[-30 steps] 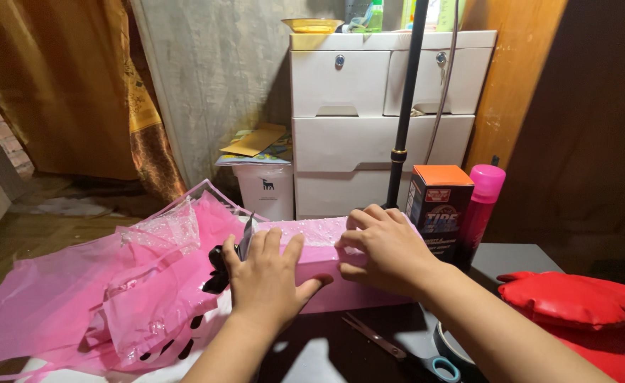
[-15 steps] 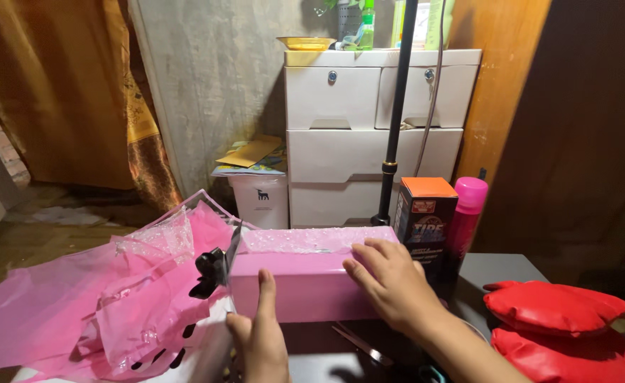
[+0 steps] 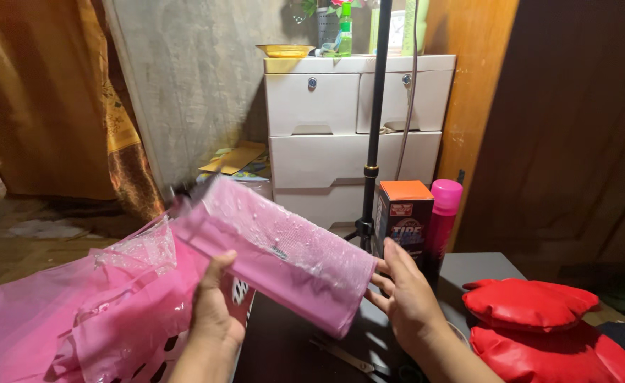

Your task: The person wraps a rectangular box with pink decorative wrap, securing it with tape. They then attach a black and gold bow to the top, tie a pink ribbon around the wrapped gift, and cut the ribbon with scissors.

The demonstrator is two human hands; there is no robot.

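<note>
Head view, items from largest to smallest: white plastic drawer cabinet [image 3: 355, 135] against the grey wall, a black stand pole [image 3: 374, 128] in front of it; heap of pink plastic bags [image 3: 64, 319] spilling over a white perforated basket [image 3: 163, 354] at lower left; two red padded cushions [image 3: 539, 319] stacked at lower right, by the grey worktop [image 3: 475, 269]; pink bubble-wrapped parcel [image 3: 284, 255] — oblong, held tilted in mid-air above the worktop, its far end raised to the left. Left hand [image 3: 216, 308] pinches the parcel's near underside, thumb on top; right hand [image 3: 408, 298] spread, fingertips [image 3: 387, 266] pressed to the lower right end. Step judged in hand: turning or checking the wrapped parcel — both ends want steady support while it is tilted. Packages: upright carton [image 3: 404, 216], dark sides with orange top, behind the right hand; tall pink spray can [image 3: 441, 213] just beside it; yellow envelopes [image 3: 236, 157] on a low stack left of the cabinet; scissors [image 3: 348, 357] flat on the worktop.
</note>
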